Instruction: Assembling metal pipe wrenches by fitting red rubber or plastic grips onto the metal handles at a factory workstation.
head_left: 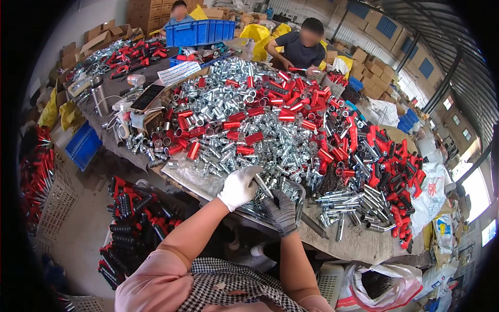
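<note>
1. Left hand [238,187] in a white glove, fingers curled narrow around the upper end of a slim metal rod [265,186]; right hand [280,212] in a dark grey glove, closed on the rod's lower end, just below and right of the left.
2. Progress, judged only from how things lie: far from finished. Beyond both hands, a huge heap of loose zinc-plated tubes and red sleeves [249,117]; right of the right hand, a stack of assembled pieces with red-and-black handles [392,166] (a fair share done, much more left).
3. Under the hands, a shallow clear tray [300,193] with small metal parts.
4. Lower left of the left hand, a pile of black ribbed grips with red ends [130,223]; farther left, a white mesh basket [54,205] of red-handled pieces.
5. Far beyond, a blue crate [200,32], contents unseen.
</note>
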`<state>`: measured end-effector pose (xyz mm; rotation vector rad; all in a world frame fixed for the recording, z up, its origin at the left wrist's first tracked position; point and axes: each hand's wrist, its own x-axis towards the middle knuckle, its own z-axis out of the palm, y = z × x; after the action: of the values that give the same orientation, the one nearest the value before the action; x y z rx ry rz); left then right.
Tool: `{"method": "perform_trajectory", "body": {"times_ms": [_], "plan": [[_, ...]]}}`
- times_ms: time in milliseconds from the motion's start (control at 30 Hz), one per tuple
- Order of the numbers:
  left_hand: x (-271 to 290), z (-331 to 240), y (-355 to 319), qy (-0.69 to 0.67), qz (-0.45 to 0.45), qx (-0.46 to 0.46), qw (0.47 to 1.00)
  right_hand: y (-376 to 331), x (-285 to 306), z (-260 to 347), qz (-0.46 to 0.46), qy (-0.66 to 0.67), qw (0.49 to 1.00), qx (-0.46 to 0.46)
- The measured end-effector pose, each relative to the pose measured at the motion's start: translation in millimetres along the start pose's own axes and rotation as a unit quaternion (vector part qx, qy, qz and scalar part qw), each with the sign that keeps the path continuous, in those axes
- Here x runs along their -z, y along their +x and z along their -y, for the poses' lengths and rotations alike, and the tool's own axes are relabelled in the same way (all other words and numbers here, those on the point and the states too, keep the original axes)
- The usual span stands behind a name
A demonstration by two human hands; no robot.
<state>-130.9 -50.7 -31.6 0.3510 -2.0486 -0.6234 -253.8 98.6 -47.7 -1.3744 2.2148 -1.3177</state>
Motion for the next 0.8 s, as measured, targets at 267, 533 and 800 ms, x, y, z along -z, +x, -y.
{"method": "perform_trajectory", "body": {"times_ms": [267, 533, 800], "plan": [[3.1, -3.4, 2.7, -0.010, -0.008, -0.003, 1.000, 0.3, -1.1, -1.2, -0.004, -0.013, 1.000, 0.002], [2.9, -3.4, 2.0, -0.011, 0.000, 0.009, 1.000, 0.3, -1.6, -6.4, 0.002, -0.019, 1.000, 0.004], [4.4, -0.1, 1.8, -0.011, 0.020, 0.008, 1.000, 0.8, -4.6, -10.0, -0.005, -0.021, 1.000, 0.016]]}}
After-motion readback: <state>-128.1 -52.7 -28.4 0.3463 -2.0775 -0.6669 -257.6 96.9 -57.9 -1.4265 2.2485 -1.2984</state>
